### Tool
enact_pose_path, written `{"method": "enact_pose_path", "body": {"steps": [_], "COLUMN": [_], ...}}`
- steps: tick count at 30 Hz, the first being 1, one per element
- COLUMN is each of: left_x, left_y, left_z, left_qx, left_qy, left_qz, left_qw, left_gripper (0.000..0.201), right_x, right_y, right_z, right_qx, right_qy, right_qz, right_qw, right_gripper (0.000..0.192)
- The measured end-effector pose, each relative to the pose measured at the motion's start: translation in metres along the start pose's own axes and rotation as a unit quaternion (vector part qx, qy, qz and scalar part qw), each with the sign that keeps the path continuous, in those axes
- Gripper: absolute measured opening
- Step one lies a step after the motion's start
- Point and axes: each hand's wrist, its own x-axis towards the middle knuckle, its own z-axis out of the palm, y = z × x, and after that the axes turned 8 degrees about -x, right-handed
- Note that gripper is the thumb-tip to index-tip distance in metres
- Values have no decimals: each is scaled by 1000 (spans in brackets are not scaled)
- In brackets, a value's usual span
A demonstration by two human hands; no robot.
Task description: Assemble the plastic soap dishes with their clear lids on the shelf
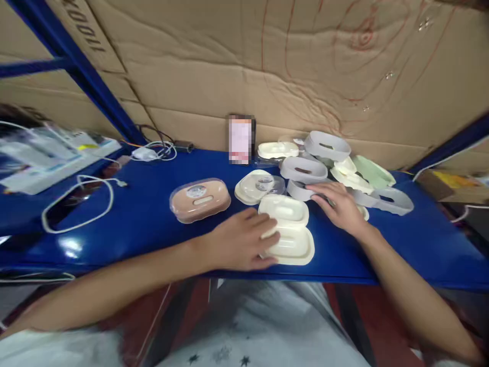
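My left hand (240, 242) rests on the left edge of a cream soap-dish tray (292, 244) near the front of the blue table (137, 219), its fingers curled onto the rim. A second cream tray (284, 209) lies just behind it. My right hand (338, 204) lies flat, fingers spread, on a grey oval ring part (300, 189) at the edge of a heap of plastic parts. Left of both hands stands a closed peach soap box with a clear lid (199, 200), untouched.
The heap at the back right holds several grey rings (326, 145), cream lids (277, 149) and green trays (374, 173). A clear lid on a cream tray (255, 186) sits mid-table. A blurred upright card (240, 139), white cables (82, 204), a charger (147, 153) and cardboard walls surround.
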Motion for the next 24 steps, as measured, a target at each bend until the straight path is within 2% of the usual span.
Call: {"method": "enact_pose_path", "body": {"steps": [2,5,8,11,15,18,22,24], "left_x": [-2,-5,-11,-23,-47,-61,-68,-67], "left_y": [2,5,15,34,59,63,56,52], "left_z": [10,19,21,20,16,9,7,10], "left_qx": [-31,-60,-67,-77,-148,-186,-176,-171], "left_qy": [-23,-37,-36,-7,77,103,106,112], "left_qz": [22,32,24,-6,-106,-152,-158,-166], "left_qw": [999,997,997,997,980,965,966,965], "left_gripper": [36,29,22,9,8,8,6,16], "right_x": [3,3,-9,-32,-57,-59,-53,-54], "right_y": [-5,-24,-59,-100,-137,-145,-142,-143], "right_z": [-4,-13,-26,-30,-20,-14,-19,-22], "right_qx": [28,50,33,1,-18,-37,-83,-85], "right_qy": [38,71,60,30,-17,-55,-77,-74], "right_qz": [29,34,-23,-89,-128,-146,-130,-115], "right_qw": [998,996,997,996,991,987,985,987], "right_gripper": [27,32,45,56,44,35,34,30]}}
